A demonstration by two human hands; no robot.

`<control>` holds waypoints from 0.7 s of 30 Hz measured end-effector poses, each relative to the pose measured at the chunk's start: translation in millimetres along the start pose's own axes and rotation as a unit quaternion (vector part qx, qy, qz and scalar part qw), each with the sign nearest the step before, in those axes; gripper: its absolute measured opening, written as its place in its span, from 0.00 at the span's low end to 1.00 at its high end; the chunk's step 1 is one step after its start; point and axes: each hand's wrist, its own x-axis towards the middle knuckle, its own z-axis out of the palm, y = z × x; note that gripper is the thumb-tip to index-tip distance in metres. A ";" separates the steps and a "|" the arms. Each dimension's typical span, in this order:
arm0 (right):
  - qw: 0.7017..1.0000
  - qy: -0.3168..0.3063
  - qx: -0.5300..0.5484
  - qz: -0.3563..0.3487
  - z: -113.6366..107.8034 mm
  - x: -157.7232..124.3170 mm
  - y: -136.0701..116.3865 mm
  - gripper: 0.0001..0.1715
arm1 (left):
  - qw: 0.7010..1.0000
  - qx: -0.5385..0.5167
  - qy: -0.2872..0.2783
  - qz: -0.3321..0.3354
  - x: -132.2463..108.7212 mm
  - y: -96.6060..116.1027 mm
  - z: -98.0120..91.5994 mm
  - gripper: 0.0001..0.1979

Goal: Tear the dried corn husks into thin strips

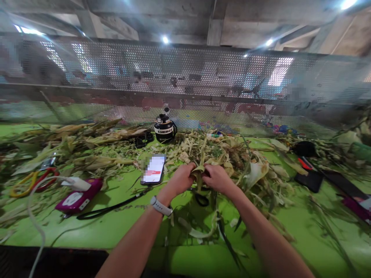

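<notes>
A perforated metal screen (pixel 203 77) is standing far behind the grip, across the whole width. The green table (pixel 87 231) is lying under the grip and is spreading out to both sides. A big heap of dry corn husks (pixel 240 158) is lying just behind and to the right of the grip, and it is touching the right hand. A second heap of long leaves (pixel 87 135) is lying well to the left and further away.

The left hand (pixel 181 179) and the right hand (pixel 217 178) are meeting above the table, fingers curled. Both are clasping one corn husk bundle (pixel 199 173) between them, each from its own side. The bundle is staying in the air between the two hands, and its loose leaves are hanging down below the grip.

A magenta device (pixel 78 197) is lying far to the left of the grip. A black jug (pixel 164 129) is standing behind the grip, a little to the left. A phone (pixel 153 170) with a lit screen is lying near the left hand, on its left side. A pale watch (pixel 160 205) is sitting on the left wrist, just below the grip.
</notes>
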 end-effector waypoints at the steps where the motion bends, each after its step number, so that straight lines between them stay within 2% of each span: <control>1: 1.000 -0.002 -0.017 0.008 0.7 -0.1 -1.0 0.09 | 1.000 0.009 0.004 -0.004 0.1 0.8 1.7 0.11; 5: 0.997 -0.006 -0.058 0.047 3.1 -1.2 -8.0 0.13 | 0.999 0.046 0.017 -0.024 0.2 2.2 9.9 0.09; 10: 0.994 0.001 -0.054 0.095 12.7 0.8 -20.9 0.14 | 0.997 0.065 0.041 -0.032 -0.4 3.0 21.8 0.09; 13: 0.989 0.024 -0.045 0.136 11.3 4.1 -16.0 0.12 | 0.994 0.030 0.087 -0.058 0.1 -1.9 16.3 0.09; 16: 0.977 0.063 -0.041 0.201 -5.0 4.0 14.0 0.12 | 0.980 -0.008 0.166 -0.110 1.7 -15.5 -7.4 0.07; 17: 0.966 0.089 -0.045 0.238 -12.6 2.4 29.1 0.14 | 0.960 -0.047 0.229 -0.156 2.2 -21.1 -17.2 0.08; 18: 0.946 0.149 -0.023 0.289 -20.3 0.2 45.6 0.13 | 0.937 -0.095 0.286 -0.177 2.7 -26.4 -26.3 0.08; 19: 0.921 0.208 0.010 0.330 -27.6 -2.6 62.5 0.11 | 0.923 -0.109 0.313 -0.194 3.2 -31.1 -34.0 0.08; 20: 0.894 0.260 0.066 0.358 -34.0 -5.7 78.6 0.09 | 0.915 -0.135 0.321 -0.205 3.7 -34.9 -39.6 0.07; 21: 0.870 0.299 0.152 0.360 -39.2 -8.9 93.2 0.09 | 0.887 -0.235 0.325 -0.229 4.2 -37.7 -43.1 0.06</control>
